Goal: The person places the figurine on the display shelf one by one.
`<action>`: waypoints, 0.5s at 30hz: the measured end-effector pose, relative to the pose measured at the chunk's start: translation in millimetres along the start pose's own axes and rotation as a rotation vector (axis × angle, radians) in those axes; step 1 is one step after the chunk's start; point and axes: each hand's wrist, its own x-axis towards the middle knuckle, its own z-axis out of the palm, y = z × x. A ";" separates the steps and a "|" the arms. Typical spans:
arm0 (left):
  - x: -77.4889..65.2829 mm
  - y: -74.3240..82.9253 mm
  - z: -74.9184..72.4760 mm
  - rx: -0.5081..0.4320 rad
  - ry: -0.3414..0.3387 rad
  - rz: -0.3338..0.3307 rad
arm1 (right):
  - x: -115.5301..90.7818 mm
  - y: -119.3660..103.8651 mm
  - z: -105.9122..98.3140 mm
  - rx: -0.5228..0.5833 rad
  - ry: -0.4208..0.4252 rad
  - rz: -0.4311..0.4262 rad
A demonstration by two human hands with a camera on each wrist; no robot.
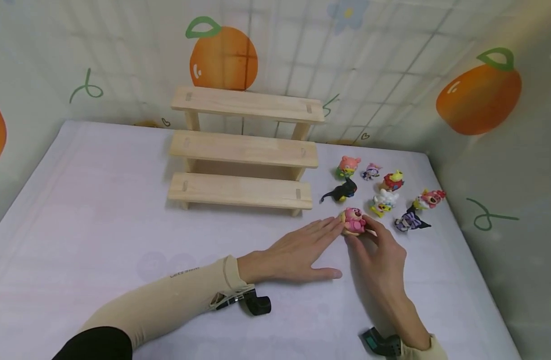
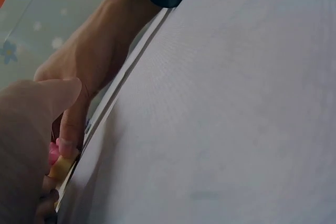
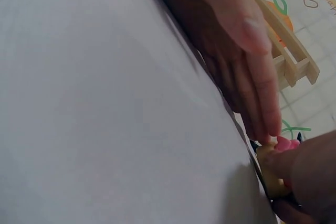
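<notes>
A pink bear figurine (image 1: 354, 221) on a yellowish base stands on the white tabletop, right of the wooden shelf. My right hand (image 1: 383, 260) pinches it between thumb and fingers from the right and front. From the left, my left hand (image 1: 298, 252) reaches flat over the table with straight fingers, their tips touching the figurine's side. In the right wrist view, the thumb lies against the yellowish base (image 3: 269, 169), and the left fingers (image 3: 262, 93) meet it from behind. The left wrist view shows only a bit of pink (image 2: 53, 153) beside the right hand (image 2: 79, 77).
A three-tier wooden shelf (image 1: 241, 190) stands at the back middle. Behind the bear are several small figurines, among them a black one (image 1: 343, 191), a white one (image 1: 384, 201), a pink-headed one (image 1: 349, 165) and a purple-and-black one (image 1: 410, 221). Patterned curtains border the table.
</notes>
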 end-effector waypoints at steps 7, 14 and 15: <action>-1.6 -0.5 -1.0 -0.032 -0.012 0.009 | 1.8 0.5 2.5 -0.004 0.015 0.010; -2.8 1.0 0.2 -0.059 0.014 0.035 | 1.9 0.0 1.2 0.022 0.096 -0.042; -3.0 1.7 0.4 -0.057 0.020 0.036 | 1.9 0.0 1.1 0.027 0.106 -0.055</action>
